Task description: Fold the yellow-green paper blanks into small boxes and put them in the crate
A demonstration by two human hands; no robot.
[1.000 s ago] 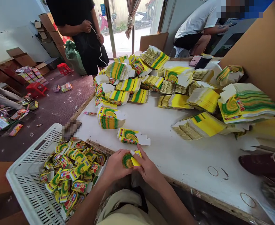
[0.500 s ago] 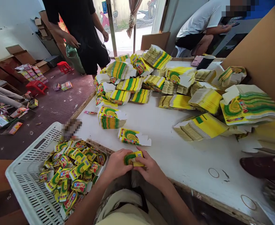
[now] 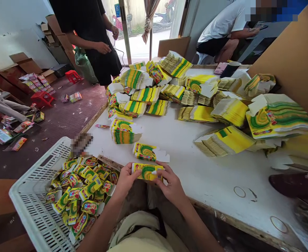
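Observation:
Between my two hands, over the table's near edge, is a small yellow and green printed carton [image 3: 146,172]. My left hand [image 3: 127,180] grips its left end, thumb on the face. At the right end my right hand [image 3: 170,182] has its fingers closed on the carton. Just beyond lies a flat carton [image 3: 145,152] with white flaps pointing right. A short stack of flat cartons [image 3: 124,131] stands behind that one. To my left, a white plastic basket [image 3: 25,196] contains many folded cartons [image 3: 90,187].
Bundles of flat cartons [image 3: 143,94] cover the table's [image 3: 180,140] far side, with more bundles [image 3: 224,140] at right. Rubber bands [image 3: 239,191] and a dark red container [image 3: 287,183] lie at right. One person [image 3: 88,42] stands beyond the table; another [image 3: 227,28] sits at back right.
The carton has turned so its broad printed face shows, and my hands have moved apart to its ends. The standing person's hands have shifted.

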